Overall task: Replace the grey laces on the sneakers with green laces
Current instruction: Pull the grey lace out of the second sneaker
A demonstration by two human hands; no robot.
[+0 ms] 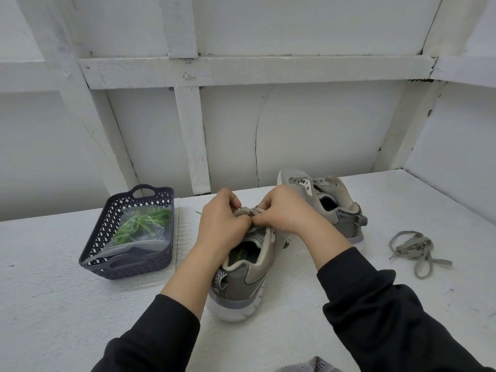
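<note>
White painted counter (53, 291) against a white framed wall (322, 130). Near sneaker (249, 280) sits at centre, heel toward the camera so the eyelets face the hands. Left hand (222, 224) and right hand (284, 210) meet over its tongue, fingers (264, 204) of both curled and pinching the grey lace (245, 210), likely working it out of the eyelets. Far sneaker (346, 218), centre right, has bare eyelets; a loose lace (413, 245) lies well apart at right, out of the way. Green laces (139, 226) sit bagged in the basket (107, 224) at left, untouched, near for rethreading.
</note>
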